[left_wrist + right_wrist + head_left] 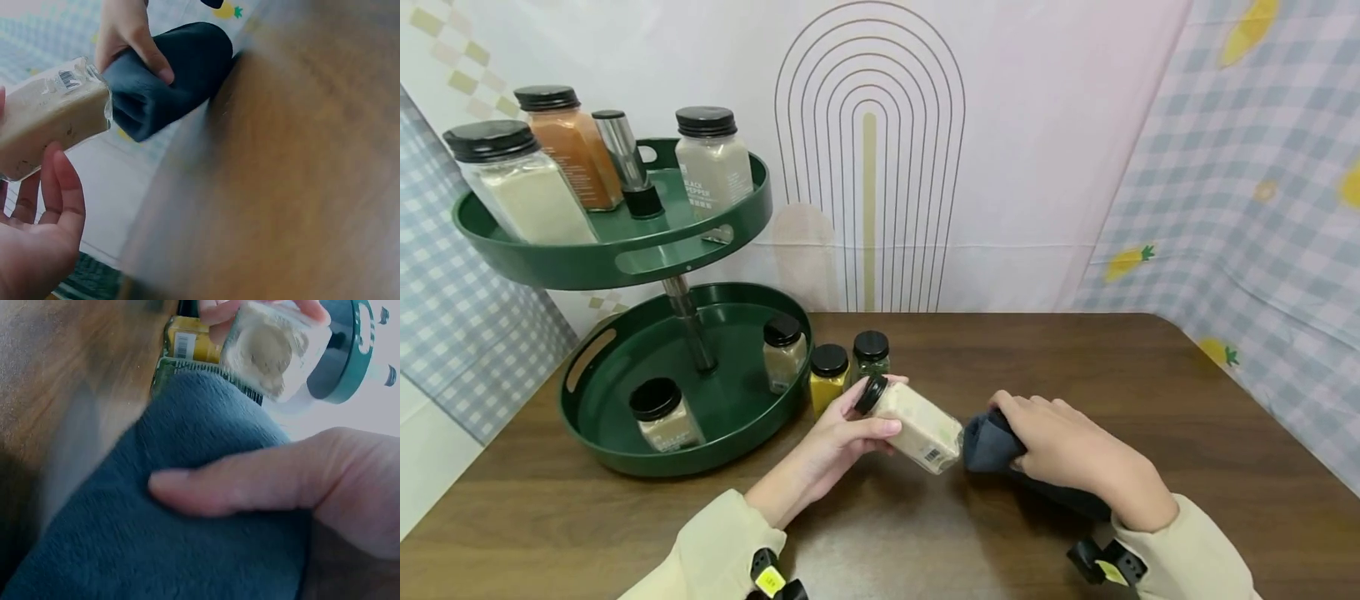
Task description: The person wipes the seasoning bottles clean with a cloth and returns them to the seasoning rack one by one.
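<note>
A brown wooden bench (865,554) fills the lower frame, carrying a green two-tier stand (580,267) at left. Right of centre, the right hand (1067,442) grips a dark blue-grey cloth (988,446); at centre, the left hand (842,435) holds a tilted, black-lidded jar (921,425), base just beside the cloth.

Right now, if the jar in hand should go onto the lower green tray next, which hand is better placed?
The left hand, most likely: it holds the jar and is nearer the lower green tray. The right hand is farther off and grips the dark cloth.
</note>
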`<state>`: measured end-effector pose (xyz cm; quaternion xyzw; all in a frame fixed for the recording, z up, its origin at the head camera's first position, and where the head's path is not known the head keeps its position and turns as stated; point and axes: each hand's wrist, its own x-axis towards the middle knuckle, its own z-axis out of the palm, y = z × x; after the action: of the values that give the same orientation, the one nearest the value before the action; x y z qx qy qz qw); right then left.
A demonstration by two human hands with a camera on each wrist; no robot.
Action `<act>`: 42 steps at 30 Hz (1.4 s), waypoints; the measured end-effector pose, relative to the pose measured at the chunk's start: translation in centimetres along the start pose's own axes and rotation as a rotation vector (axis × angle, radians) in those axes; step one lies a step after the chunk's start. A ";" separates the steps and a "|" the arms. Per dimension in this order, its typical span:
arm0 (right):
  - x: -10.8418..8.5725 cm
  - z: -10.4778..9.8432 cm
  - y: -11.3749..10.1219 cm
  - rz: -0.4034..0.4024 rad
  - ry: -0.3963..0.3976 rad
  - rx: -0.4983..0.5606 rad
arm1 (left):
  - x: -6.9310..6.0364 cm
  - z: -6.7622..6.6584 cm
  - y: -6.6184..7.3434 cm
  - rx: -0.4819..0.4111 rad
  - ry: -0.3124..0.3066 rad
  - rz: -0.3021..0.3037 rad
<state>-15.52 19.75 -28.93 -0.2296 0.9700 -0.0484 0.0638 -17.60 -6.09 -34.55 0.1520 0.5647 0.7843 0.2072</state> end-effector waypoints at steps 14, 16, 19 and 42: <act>1.3 1.2 1.2 0.026 0.114 -0.014 | -1.7 0.2 5.2 0.362 0.059 0.141; 1.2 1.1 0.2 -0.024 0.195 -0.048 | -2.2 0.1 6.3 0.427 0.079 0.159; 0.8 0.8 -2.3 -0.169 0.293 -0.054 | -2.9 -0.2 8.0 0.510 0.104 0.197; 8.5 3.8 -20.6 -0.522 0.142 -0.178 | -7.0 -4.5 14.4 0.946 0.392 0.160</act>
<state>-13.45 -2.62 -31.00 -0.4723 0.8806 0.0063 -0.0391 -15.85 -17.21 -22.34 0.1221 0.8722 0.4705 -0.0545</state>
